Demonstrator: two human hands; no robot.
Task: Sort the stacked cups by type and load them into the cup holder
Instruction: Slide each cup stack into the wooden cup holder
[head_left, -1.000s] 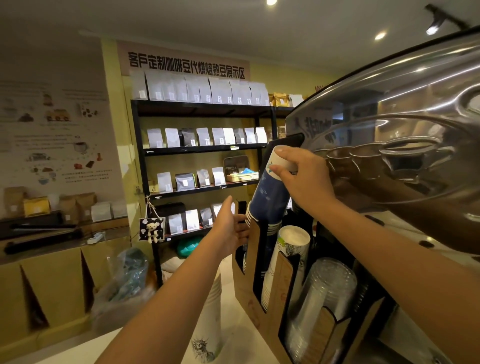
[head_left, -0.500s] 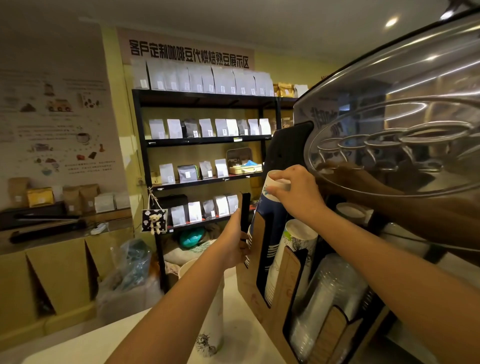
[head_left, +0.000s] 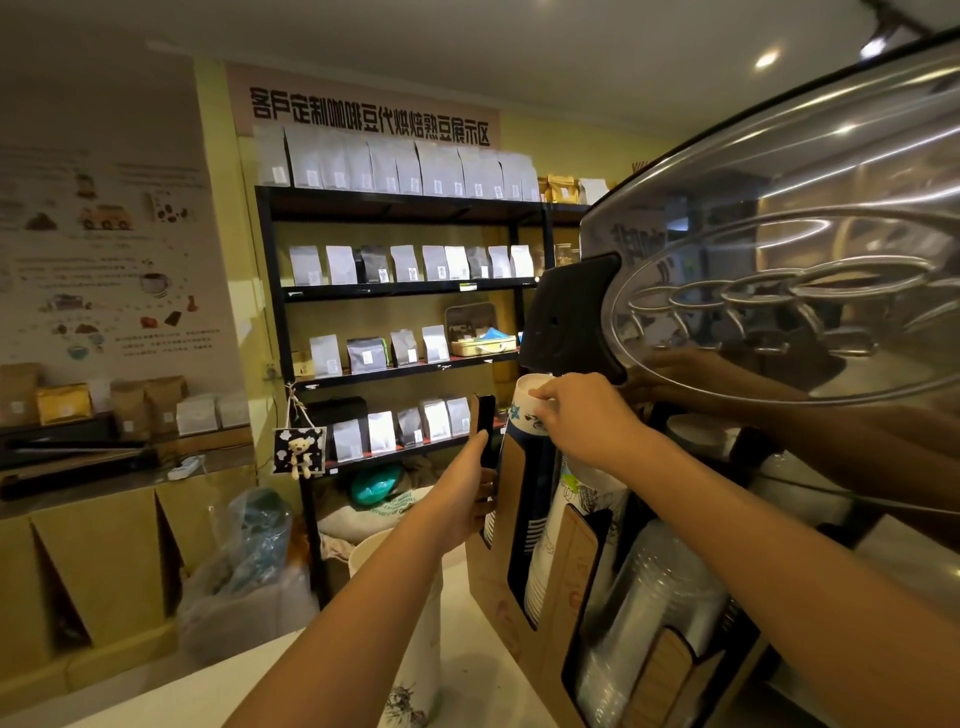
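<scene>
Blue paper cups (head_left: 535, 499) fill brown cardboard holder (head_left: 511, 618).

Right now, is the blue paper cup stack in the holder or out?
In. The blue paper cup stack sits inside the brown cardboard cup holder; only its white rim pokes out, under the right hand.
</scene>
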